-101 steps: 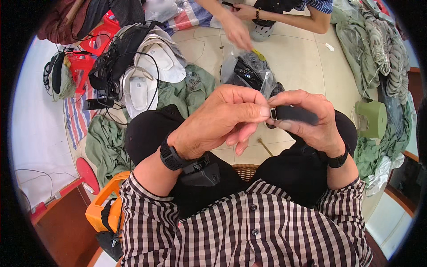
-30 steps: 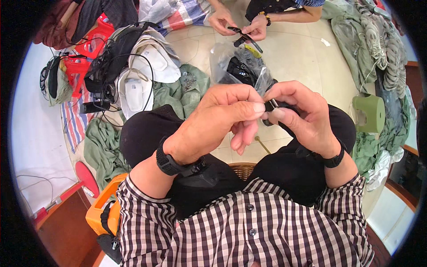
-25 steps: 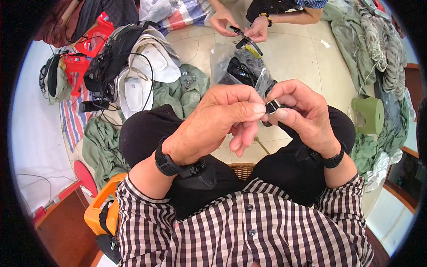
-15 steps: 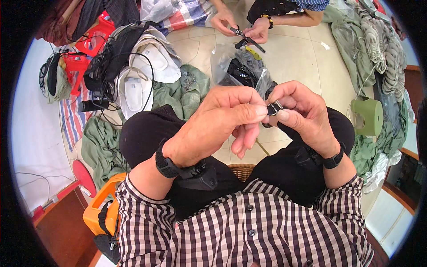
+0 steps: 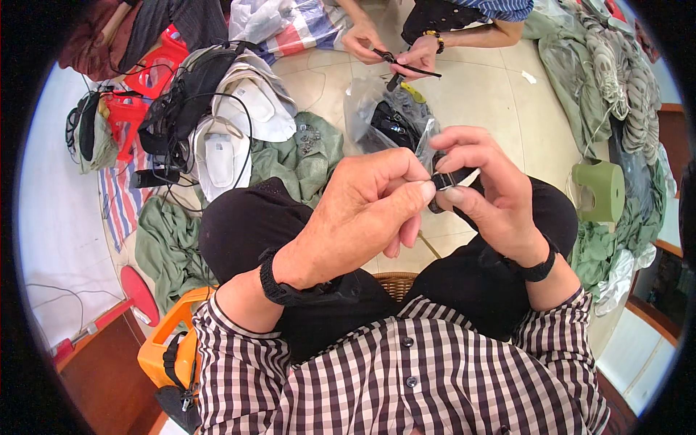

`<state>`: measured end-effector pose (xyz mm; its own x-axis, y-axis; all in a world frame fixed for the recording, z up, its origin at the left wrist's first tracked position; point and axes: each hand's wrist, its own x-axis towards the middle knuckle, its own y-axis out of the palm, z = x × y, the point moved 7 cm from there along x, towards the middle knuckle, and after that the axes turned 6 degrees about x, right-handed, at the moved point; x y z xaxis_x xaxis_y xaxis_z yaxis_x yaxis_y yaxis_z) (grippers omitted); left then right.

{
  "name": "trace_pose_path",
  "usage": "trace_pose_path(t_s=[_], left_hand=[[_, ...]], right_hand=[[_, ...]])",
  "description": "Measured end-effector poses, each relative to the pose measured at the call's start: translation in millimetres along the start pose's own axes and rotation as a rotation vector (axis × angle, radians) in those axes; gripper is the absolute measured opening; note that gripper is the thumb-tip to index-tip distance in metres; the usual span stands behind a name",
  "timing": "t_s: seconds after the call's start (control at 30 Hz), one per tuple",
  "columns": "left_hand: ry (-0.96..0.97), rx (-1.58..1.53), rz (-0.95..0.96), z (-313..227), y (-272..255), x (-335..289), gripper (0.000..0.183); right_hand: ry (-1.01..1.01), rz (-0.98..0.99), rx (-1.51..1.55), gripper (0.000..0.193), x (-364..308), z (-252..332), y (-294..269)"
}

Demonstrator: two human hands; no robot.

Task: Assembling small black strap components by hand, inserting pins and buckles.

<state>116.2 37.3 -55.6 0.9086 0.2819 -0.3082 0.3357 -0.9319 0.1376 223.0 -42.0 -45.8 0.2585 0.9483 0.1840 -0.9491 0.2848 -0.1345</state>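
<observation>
Evidently, left hand [image 5: 362,217] pinches black buckled strap [image 5: 444,180], likely steadying it; right hand [image 5: 506,210] curls around, grip unclear.

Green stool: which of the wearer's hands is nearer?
Right. The right hand is left of the green stool, apart from it; the left hand is farther left, beyond the right hand.
</observation>
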Motion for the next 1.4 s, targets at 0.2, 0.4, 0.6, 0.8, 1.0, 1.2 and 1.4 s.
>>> trace_pose_path(t_s=[0.2,0.4,0.6,0.8,1.0,1.2,1.4], left_hand=[[0.014,0.029,-0.025,-1,-5,1,0.015],[0.154,0.064,-0.156,-7,-9,1,0.016],[-0.008,-0.150,0.030,-3,3,2,0.026],[-0.078,-0.109,0.052,6,-1,10,0.013],[-0.081,-0.142,0.100,7,5,8,0.010],[-0.116,-0.133,0.107,6,4,5,0.010],[-0.123,-0.302,-0.023,16,-8,9,0.011]], right_hand=[[-0.032,-0.018,-0.161,0.023,-3,5,-5],[0.246,-0.067,0.447,0.021,-4,-16,2],[0.316,-0.109,0.505,0.021,-5,-17,-2],[0.333,-0.112,0.499,0.021,-5,-22,-7],[0.308,-0.159,0.566,0.021,-4,-15,-6],[0.327,-0.193,0.894,0.023,0,-18,-15],[0.166,-0.217,0.614,0.022,4,-8,-34]])
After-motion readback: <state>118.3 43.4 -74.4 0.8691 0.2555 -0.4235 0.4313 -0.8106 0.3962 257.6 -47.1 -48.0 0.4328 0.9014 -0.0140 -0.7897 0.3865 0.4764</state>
